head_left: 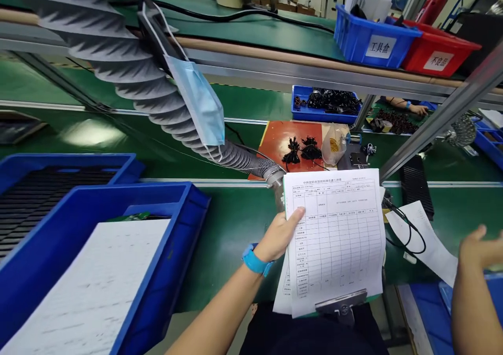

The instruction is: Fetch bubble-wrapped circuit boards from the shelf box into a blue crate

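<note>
My left hand (280,235), with a blue band at the wrist, grips the left edge of a clipboard (341,303), thumb on top. A printed table form (338,239) lies on the clipboard, its metal clip towards my body. More sheets stick out beneath at the lower left. My right hand (481,249) is raised at the right edge, apart from the clipboard, with the fingers stretched out and partly cut off by the frame. Near it on the green bench lie a loose white paper (422,234) and a black cable (408,229).
At left, a blue bin (186,229) holds papers. A grey ribbed hose (145,82) with a hanging blue mask (200,100) crosses the view. Black cable bundles (293,150) lie on an orange board (271,140). Blue (353,43) and red (416,53) boxes stand on the shelf. Another person's hand (418,109) shows beyond.
</note>
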A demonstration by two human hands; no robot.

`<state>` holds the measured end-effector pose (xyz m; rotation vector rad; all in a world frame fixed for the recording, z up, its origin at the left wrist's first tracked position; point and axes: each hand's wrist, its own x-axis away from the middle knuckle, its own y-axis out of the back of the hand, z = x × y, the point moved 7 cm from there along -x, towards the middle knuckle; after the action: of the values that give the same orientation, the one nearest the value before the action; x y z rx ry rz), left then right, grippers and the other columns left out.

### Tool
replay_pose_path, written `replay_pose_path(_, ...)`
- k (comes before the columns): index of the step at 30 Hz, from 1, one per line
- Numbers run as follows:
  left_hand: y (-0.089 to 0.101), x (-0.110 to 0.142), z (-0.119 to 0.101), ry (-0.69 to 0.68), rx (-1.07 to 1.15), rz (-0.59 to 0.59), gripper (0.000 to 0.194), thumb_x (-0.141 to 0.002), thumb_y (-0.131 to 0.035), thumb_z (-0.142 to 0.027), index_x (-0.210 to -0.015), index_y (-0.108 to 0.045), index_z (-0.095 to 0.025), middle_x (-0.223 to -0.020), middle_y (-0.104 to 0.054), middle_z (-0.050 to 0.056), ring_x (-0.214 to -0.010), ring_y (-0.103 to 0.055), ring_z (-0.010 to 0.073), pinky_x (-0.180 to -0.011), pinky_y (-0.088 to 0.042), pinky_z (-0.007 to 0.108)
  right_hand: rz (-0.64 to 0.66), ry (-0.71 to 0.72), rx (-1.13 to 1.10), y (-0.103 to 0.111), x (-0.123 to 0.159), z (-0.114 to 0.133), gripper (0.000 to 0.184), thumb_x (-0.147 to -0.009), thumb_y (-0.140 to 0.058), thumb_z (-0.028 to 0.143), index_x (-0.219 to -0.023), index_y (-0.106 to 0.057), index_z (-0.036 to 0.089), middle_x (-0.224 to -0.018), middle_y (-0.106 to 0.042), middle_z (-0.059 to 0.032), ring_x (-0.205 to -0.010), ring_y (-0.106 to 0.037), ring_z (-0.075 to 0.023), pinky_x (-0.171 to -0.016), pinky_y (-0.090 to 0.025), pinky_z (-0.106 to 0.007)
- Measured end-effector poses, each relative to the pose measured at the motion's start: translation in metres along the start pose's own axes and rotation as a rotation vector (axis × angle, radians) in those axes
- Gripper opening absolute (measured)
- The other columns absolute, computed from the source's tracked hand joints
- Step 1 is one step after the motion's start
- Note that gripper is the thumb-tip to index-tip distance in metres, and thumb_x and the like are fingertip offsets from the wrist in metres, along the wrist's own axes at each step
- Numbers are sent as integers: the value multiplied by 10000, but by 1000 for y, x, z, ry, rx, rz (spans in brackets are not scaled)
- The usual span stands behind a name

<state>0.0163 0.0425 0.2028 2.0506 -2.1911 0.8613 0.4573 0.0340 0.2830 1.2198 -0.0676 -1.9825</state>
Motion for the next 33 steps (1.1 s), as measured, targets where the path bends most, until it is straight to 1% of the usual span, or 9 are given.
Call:
replay_pose_path(1, -2, 0, 0, -7, -2, 4, 659, -670, -707, -585, -1105, -655, -93, -1118, -685, 147, -1082, -611, 318, -988, -465, 442, -255, 91, 125, 3, -7, 14, 373, -847, -539, 466, -1212, -576, 401, -1166, -636, -81, -1153, -514, -367, -960, -387, -552)
replay_pose_path(2, -4, -1, 1, -16, -3, 5, 654, -672, -706, -584, -1110, -656, -100, -1119, -686, 141, -1088, -608, 314, -994, -460, 436, -317, 134, 219, -13, -16, 34, 377, -859, -544, 432, -1226, -583, 358, -1195, -624, -88, -1139, -524, -369, -946, -399, -548)
replay_pose_path(4, -7, -1, 2, -28, -9, 10, 650, -678, -701, -585, -1121, -655, -110, -1118, -688, 137, -1086, -609, 311, -987, -463, 436, 1, 277, 173, -83, -35, 98, 352, -893, -508, 389, -1212, -599, 272, -1160, -647, -77, -1076, -577, -336, -897, -459, -529)
replay_pose_path(6, -7, 0, 4, -35, -9, 18, 639, -693, -690, -580, -1127, -654, -113, -1114, -688, 139, -1061, -622, 306, -973, -470, 440, 479, 560, 91, -159, -27, 177, 416, -895, -504, 430, -1245, -562, 212, -1200, -632, -89, -1106, -570, -304, -951, -454, -506)
replay_pose_path(9, -5, 3, 6, -52, 1, 23, 625, -702, -694, -562, -1131, -651, -110, -1104, -691, 143, -1010, -643, 296, -949, -480, 434, 676, 673, 63, -209, -9, 242, 418, -883, -519, 479, -1150, -601, 167, -1076, -682, -106, -1006, -616, -275, -984, -436, -523)
replay_pose_path(15, 5, 5, 14, -136, 81, 38, 793, -609, -663, -708, -1076, -671, -68, -1099, -684, 175, -1035, -624, 339, -929, -483, 435, 629, 699, -162, -208, 2, 237, 351, -872, -581, 341, -1173, -589, 161, -1120, -681, -118, -1050, -632, -249, -990, -480, -477)
replay_pose_path(23, 6, 5, 12, -158, 172, 68, 802, -798, -394, -721, -1211, -599, -64, -1206, -639, 164, -1126, -584, 298, -1012, -434, 413, 551, 832, -235, -202, 7, 235, 530, -811, -645, 157, -1309, -471, 213, -1242, -616, -132, -1180, -565, -251, -1041, -438, -533)
replay_pose_path(29, 6, 2, 9, -96, 279, 47, 728, -757, -501, -709, -1190, -627, -138, -1274, -604, 118, -1195, -539, 296, -1020, -424, 384, 676, 683, -287, -195, -2, 229, 169, -787, -600, 132, -896, -524, 235, -1314, -562, -127, -1180, -554, -267, -952, -475, -543)
replay_pose_path(33, 5, 2, 8, -35, 364, 79, 714, -736, -564, -686, -1191, -625, -138, -1260, -612, 128, -1210, -524, 315, -1062, -380, 428, 770, 672, -294, -191, -11, 237, 185, -783, -608, 140, -798, -457, 245, -1233, -617, -101, -1152, -546, -262, -910, -483, -512)
